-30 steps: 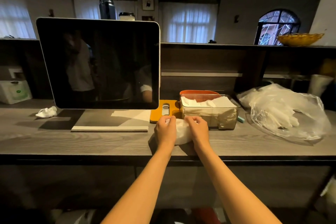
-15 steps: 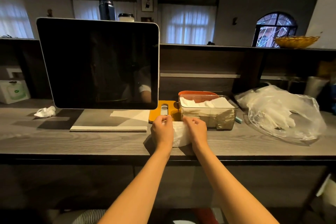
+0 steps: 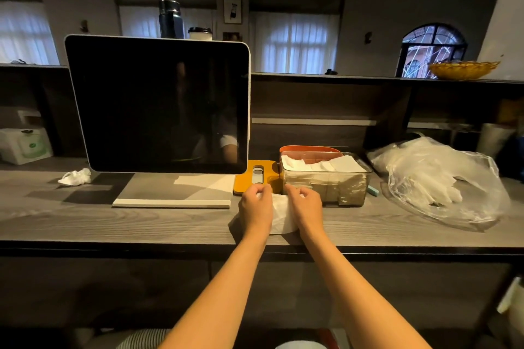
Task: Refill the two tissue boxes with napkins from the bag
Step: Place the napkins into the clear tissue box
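Observation:
A white wad of napkins (image 3: 282,217) lies on the wooden counter (image 3: 170,224) near its front edge. My left hand (image 3: 255,207) grips its left side and my right hand (image 3: 304,205) grips its right side, fingers curled over the top. Just behind stands a clear tissue box (image 3: 326,181) with white napkins inside and no lid on it. An orange lid (image 3: 256,177) with a slot lies flat to its left. Another orange box (image 3: 309,149) peeks out behind the clear one. The clear plastic bag (image 3: 442,184) of napkins lies to the right.
A large dark monitor (image 3: 158,105) on a white base stands at the left. A crumpled tissue (image 3: 75,177) lies left of it, a white box (image 3: 25,146) further back. A yellow bowl (image 3: 463,69) sits on the upper shelf. A small teal item (image 3: 373,191) lies beside the clear box.
Both hands have stayed on the napkin wad with only slight finger shifts. The view has tilted a little; nothing else moved.

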Action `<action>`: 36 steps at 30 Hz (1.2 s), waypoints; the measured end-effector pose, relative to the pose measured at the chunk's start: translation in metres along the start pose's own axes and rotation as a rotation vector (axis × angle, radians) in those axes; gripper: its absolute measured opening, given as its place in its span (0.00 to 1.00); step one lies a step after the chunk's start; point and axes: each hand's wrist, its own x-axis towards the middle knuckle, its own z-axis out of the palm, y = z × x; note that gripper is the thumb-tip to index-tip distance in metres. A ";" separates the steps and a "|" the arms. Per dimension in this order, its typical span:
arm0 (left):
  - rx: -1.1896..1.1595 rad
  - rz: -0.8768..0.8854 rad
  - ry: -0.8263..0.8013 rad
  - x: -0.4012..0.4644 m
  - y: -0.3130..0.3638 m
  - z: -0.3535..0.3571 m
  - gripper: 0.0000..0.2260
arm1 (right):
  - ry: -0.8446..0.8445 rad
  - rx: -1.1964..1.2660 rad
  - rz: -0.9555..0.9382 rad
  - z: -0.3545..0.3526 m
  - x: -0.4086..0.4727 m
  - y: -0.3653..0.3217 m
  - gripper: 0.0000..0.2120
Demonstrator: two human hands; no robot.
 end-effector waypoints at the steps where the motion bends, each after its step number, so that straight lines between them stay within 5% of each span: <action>1: 0.017 0.023 -0.016 0.000 -0.001 0.000 0.11 | 0.018 -0.001 -0.015 0.000 -0.001 0.000 0.20; 6: -0.020 0.075 0.072 -0.003 -0.003 -0.002 0.15 | -0.010 0.051 -0.110 -0.005 -0.007 -0.007 0.22; 10: -0.236 -0.072 0.291 0.000 -0.001 -0.011 0.16 | -0.229 0.010 -0.232 -0.004 -0.015 -0.010 0.04; 12: -0.281 -0.146 0.289 0.000 0.002 -0.013 0.18 | -0.285 -0.018 -0.245 -0.003 -0.017 -0.006 0.04; 18: 0.051 0.023 -0.120 0.000 -0.005 -0.023 0.18 | -0.117 0.122 -0.113 -0.009 -0.012 -0.005 0.08; 25: -0.132 -0.113 -0.471 0.005 0.012 -0.031 0.13 | -0.027 0.264 -0.151 -0.022 -0.009 -0.010 0.06; 32: -0.090 0.000 -0.674 0.015 0.055 -0.032 0.13 | -0.173 0.219 -0.173 -0.049 0.014 -0.054 0.12; 36: -0.115 0.024 -0.649 0.022 0.077 -0.018 0.07 | -0.154 0.161 -0.136 -0.059 0.041 -0.075 0.16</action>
